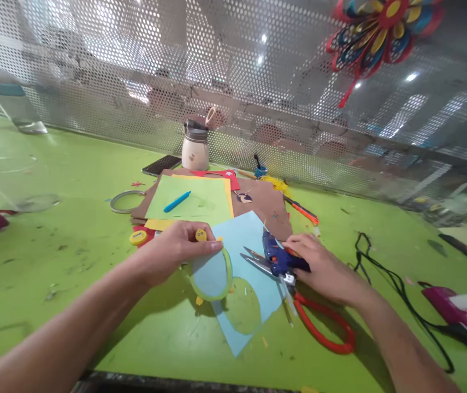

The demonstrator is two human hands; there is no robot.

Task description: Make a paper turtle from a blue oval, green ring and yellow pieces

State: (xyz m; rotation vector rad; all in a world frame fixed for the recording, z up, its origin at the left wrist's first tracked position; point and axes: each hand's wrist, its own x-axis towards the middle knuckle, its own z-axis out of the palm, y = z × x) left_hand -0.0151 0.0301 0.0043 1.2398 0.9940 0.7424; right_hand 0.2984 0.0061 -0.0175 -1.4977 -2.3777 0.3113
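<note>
My left hand (190,243) pinches the rim of a green paper ring (229,273) backed with light blue, with small yellow pieces along its edge. One yellow piece (201,234) with drawn marks stands up by my fingers. My right hand (319,265) is closed around the handle of a dark blue hot glue gun (276,254), a clear glue stick trailing from its rear. Scissors (327,338) with red handles lie beneath the glue gun, their blades apart. Under them is a light blue paper sheet (253,234) with a round hole cut out.
Behind lie a green paper sheet (217,191), a blue marker (177,202) and brown cardboard (264,204). A white bottle (195,150) stands by the perforated metal screen (135,82). At right are a black cord (397,284) and a purple glue gun (446,305); a roll of tape (126,202) lies left.
</note>
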